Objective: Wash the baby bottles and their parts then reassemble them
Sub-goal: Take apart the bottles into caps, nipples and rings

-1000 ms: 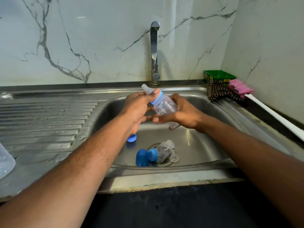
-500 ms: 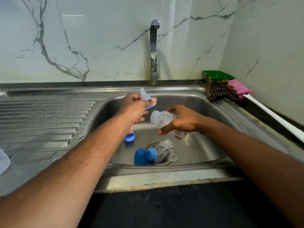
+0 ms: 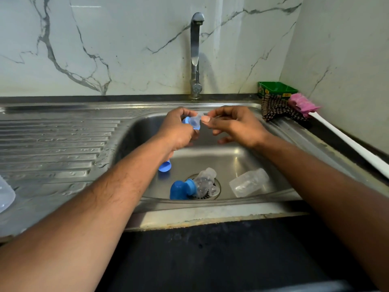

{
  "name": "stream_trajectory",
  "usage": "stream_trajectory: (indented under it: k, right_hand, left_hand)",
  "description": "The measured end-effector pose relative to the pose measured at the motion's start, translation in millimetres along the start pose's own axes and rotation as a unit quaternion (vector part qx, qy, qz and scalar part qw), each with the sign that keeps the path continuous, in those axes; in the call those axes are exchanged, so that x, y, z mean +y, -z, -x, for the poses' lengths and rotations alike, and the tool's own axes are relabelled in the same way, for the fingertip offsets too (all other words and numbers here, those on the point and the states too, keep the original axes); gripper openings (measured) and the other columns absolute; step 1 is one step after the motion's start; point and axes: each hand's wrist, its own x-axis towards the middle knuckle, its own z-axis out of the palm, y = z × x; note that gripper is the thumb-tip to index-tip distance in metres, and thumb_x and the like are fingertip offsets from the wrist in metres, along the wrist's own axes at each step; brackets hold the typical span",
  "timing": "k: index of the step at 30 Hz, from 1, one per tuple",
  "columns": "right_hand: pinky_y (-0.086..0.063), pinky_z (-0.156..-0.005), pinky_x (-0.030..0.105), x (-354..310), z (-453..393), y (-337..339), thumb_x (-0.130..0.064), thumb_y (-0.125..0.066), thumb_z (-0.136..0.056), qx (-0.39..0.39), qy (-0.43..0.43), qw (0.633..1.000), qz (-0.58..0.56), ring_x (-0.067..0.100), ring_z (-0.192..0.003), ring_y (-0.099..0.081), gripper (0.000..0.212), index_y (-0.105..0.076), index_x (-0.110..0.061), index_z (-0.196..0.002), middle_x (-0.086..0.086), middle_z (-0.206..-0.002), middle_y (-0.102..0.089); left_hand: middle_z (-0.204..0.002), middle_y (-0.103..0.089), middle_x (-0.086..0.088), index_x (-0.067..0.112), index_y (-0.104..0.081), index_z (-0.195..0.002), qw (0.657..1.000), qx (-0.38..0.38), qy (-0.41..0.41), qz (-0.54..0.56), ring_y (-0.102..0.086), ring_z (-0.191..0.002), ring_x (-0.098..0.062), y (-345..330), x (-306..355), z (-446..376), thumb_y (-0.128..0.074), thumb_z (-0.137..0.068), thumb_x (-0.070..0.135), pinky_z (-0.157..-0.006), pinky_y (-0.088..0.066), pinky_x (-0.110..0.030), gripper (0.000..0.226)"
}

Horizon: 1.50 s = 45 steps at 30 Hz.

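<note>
Over the steel sink (image 3: 233,159), my left hand (image 3: 176,131) grips a blue collar ring with a clear teat (image 3: 194,121) in it. My right hand (image 3: 233,125) pinches the tip of that teat between thumb and forefinger. A clear bottle body (image 3: 249,182) lies on its side on the sink floor at the right. A second bottle (image 3: 205,181) with a blue collar and blue cap (image 3: 180,189) lies over the drain, with a loose clear teat (image 3: 213,190) beside it. A small blue part (image 3: 165,166) shows below my left wrist.
The tap (image 3: 195,55) rises behind the sink, with no water running. A checked cloth (image 3: 277,108), a green box (image 3: 276,89) and a pink brush with a white handle (image 3: 305,106) lie at the right rim. A clear container (image 3: 5,194) stands on the wet drainboard at the far left.
The collar with its teat came off the bottle. My right hand dropped the bottle body into the sink and rose to pinch the teat in my left hand.
</note>
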Motion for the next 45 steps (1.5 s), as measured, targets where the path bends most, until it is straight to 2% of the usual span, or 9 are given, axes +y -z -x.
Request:
stream_trajectory:
  k: [4, 11, 17, 20, 23, 26, 33, 37, 45]
  right_hand:
    - [-0.059, -0.066, 0.035, -7, -4, -12, -0.015, -0.08, -0.08, 0.047, 0.043, 0.996, -0.067, 0.014, -0.071, -0.066, 0.023, -0.07, -0.005, -0.099, 0.012, -0.085, -0.07]
    - [-0.06, -0.073, 0.039, -27, -14, -2, -0.006, -0.08, -0.079, 0.047, 0.082, 0.993, -0.071, 0.019, -0.073, -0.067, 0.023, -0.073, 0.003, -0.099, 0.021, -0.086, -0.072]
    - [-0.061, -0.074, 0.034, -15, -11, -2, 0.002, -0.073, -0.083, 0.055, 0.104, 0.984, -0.137, 0.021, -0.078, -0.066, 0.02, -0.07, 0.008, -0.102, 0.023, -0.092, -0.069]
    - [-0.059, -0.078, 0.041, -7, -11, -2, 0.003, -0.072, -0.084, 0.047, 0.12, 0.987, -0.098, 0.022, -0.079, -0.064, 0.017, -0.069, 0.008, -0.1, 0.027, -0.092, -0.069]
    - [-0.059, -0.082, 0.048, -3, -15, -4, 0.001, -0.074, -0.084, 0.058, 0.134, 0.988, -0.057, 0.023, -0.081, -0.064, 0.021, -0.07, 0.012, -0.1, 0.033, -0.098, -0.069]
    - [-0.058, -0.077, 0.054, 2, -20, -7, -0.014, -0.075, -0.077, 0.102, 0.143, 0.984, 0.011, 0.021, -0.074, -0.066, 0.021, -0.075, 0.001, -0.093, 0.02, -0.084, -0.074]
    - [-0.054, -0.07, 0.029, 6, -29, -16, -0.016, -0.065, -0.082, 0.186, 0.155, 0.959, 0.148, 0.027, -0.091, -0.065, 0.009, -0.068, -0.024, -0.08, 0.007, -0.084, -0.069]
    - [-0.061, -0.067, 0.047, 5, -28, -15, -0.011, -0.071, -0.083, 0.153, 0.121, 0.977, 0.081, 0.026, -0.072, -0.071, 0.011, -0.07, -0.02, -0.078, 0.009, -0.075, -0.071]
    - [-0.061, -0.06, 0.029, 11, -22, 1, 0.006, -0.063, -0.09, 0.042, -0.074, 0.982, -0.17, 0.02, -0.06, -0.07, 0.01, -0.063, -0.003, -0.085, 0.015, -0.076, -0.069]
  left_hand:
    - [-0.105, -0.061, -0.002, 0.018, -0.055, -0.11, 0.997, 0.02, -0.064, 0.034, -0.061, -0.088, -0.02, -7, 10, 6, -0.071, -0.082, -0.005, -0.084, -0.056, -0.043, 0.039]
    - [-0.123, -0.064, -0.008, 0.016, -0.056, -0.119, 0.982, 0.063, -0.164, 0.074, -0.061, -0.109, -0.011, -4, 17, 4, -0.074, -0.077, -0.01, -0.09, -0.054, -0.031, 0.052]
    - [-0.102, -0.069, -0.01, 0.009, -0.061, -0.108, 0.926, -0.04, 0.045, 0.372, -0.065, -0.085, -0.023, 0, 26, 12, -0.041, -0.094, 0.005, -0.084, -0.052, -0.031, 0.026]
    - [-0.097, -0.072, -0.003, 0.015, -0.064, -0.1, 0.95, -0.051, 0.051, 0.303, -0.069, -0.08, -0.015, -2, 19, 8, -0.051, -0.1, 0.026, -0.079, -0.054, -0.027, 0.018]
    - [-0.091, -0.074, 0.0, 0.018, -0.063, -0.094, 0.96, -0.035, 0.038, 0.274, -0.071, -0.072, -0.01, -5, 14, 6, -0.056, -0.099, 0.021, -0.078, -0.055, -0.026, 0.009]
    - [-0.08, -0.074, 0.001, 0.017, -0.065, -0.091, 0.962, -0.017, 0.032, 0.271, -0.071, -0.07, -0.013, -9, 15, 7, -0.057, -0.099, 0.02, -0.078, -0.056, -0.027, 0.011]
    - [-0.092, -0.07, -0.011, 0.005, -0.065, -0.107, 0.965, 0.003, 0.017, 0.26, -0.068, -0.069, -0.016, -15, 14, 7, -0.057, -0.098, 0.014, -0.073, -0.059, -0.028, 0.015]
    - [-0.094, -0.068, -0.013, 0.003, -0.064, -0.106, 0.976, -0.01, -0.008, 0.217, -0.067, -0.074, -0.018, -12, 10, 4, -0.052, -0.101, 0.013, -0.071, -0.058, -0.024, 0.016]
    - [-0.104, -0.068, -0.014, 0.007, -0.065, -0.116, 0.988, -0.066, 0.008, 0.141, -0.064, -0.082, -0.017, -3, -2, 1, -0.051, -0.1, 0.008, -0.07, -0.056, -0.024, 0.021]
